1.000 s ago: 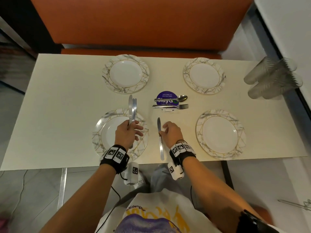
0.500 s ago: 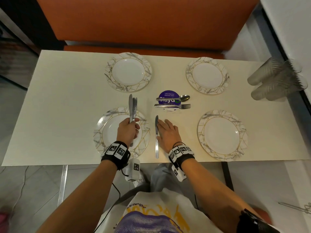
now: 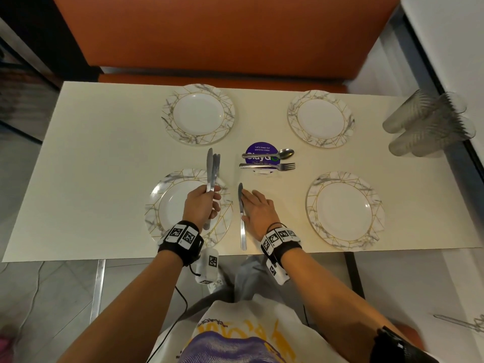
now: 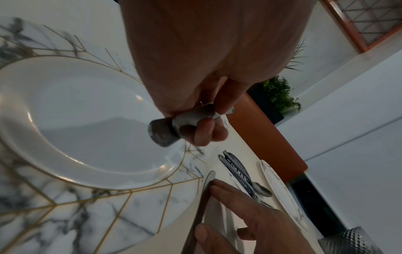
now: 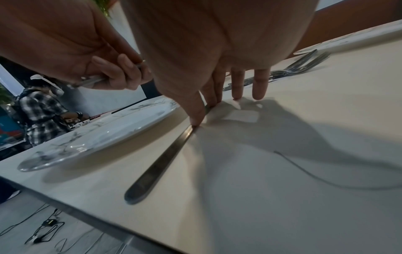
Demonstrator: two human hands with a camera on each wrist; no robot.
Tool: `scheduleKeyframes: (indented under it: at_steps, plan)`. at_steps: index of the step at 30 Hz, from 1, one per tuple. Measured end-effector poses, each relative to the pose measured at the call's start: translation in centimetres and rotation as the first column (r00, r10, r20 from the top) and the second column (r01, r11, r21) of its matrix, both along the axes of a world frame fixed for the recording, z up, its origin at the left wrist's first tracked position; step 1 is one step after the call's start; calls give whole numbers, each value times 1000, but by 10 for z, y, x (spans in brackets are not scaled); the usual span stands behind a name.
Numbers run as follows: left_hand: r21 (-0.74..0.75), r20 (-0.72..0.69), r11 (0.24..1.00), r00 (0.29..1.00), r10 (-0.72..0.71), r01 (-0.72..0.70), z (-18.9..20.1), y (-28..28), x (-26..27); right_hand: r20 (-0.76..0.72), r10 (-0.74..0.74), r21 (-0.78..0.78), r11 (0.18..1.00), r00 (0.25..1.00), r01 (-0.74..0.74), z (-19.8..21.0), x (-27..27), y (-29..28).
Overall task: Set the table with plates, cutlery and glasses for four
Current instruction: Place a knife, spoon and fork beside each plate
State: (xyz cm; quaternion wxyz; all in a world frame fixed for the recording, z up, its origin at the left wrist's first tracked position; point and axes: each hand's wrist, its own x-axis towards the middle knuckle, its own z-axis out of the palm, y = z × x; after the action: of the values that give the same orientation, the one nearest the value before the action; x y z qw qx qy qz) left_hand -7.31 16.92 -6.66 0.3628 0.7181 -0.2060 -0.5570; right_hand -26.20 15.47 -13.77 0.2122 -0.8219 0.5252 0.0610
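Observation:
Four marble-rimmed plates sit on the cream table (image 3: 104,192): far left (image 3: 198,113), far right (image 3: 320,119), near right (image 3: 343,210) and near left (image 3: 167,205). My left hand (image 3: 201,205) hovers over the near-left plate (image 4: 76,120) and grips a bundle of knives (image 3: 212,169) by the handles (image 4: 165,130), blades pointing away. One knife (image 3: 242,231) lies on the table just right of that plate, blade pointing away. My right hand (image 3: 258,208) lies flat beside it, straight fingers (image 5: 238,86) on the table, thumb and forefinger touching the knife (image 5: 161,161).
Spoons (image 3: 269,154) and forks (image 3: 269,166) lie stacked over a purple round sticker (image 3: 262,148) at the table's middle. Stacked ribbed glasses (image 3: 429,124) lie at the right edge. An orange bench (image 3: 225,35) runs behind. A person in a checked shirt (image 5: 41,110) stands far off.
My right hand went from curled to flat and nudged the lone knife left, so it now lies straight beside the plate. The left hand kept hold of the knife bundle.

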Motion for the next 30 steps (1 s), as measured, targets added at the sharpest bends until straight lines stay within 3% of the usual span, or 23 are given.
scheduleKeyframes:
  at_steps: [10,15,17,20,22,26,30]
  plan:
    - [-18,0,1000,1000,0,0,0,-1,-2,-6,-1,-2,1000,1000,1,-1,5,-1]
    - [-76,-13,996,999,-44,43,-3,2,-2,142,-107,-50,992,984,115,2,-1,-5]
    - [-109,-26,992,998,-65,62,-1,1,-4,299,-223,-27,970,928,242,10,-2,-10]
    - [-130,-55,988,994,-90,83,5,-2,-15,516,-455,167,885,726,435,38,0,-23]
    - [-148,-81,984,990,-112,99,10,-5,-25,567,-524,260,846,635,466,57,2,-35]
    - [-192,-89,965,976,-198,178,17,-12,-52,589,-517,279,852,621,444,78,-3,-47]
    - [-224,-93,952,968,-232,207,24,-20,-86,591,-562,251,810,579,530,84,-30,-54]
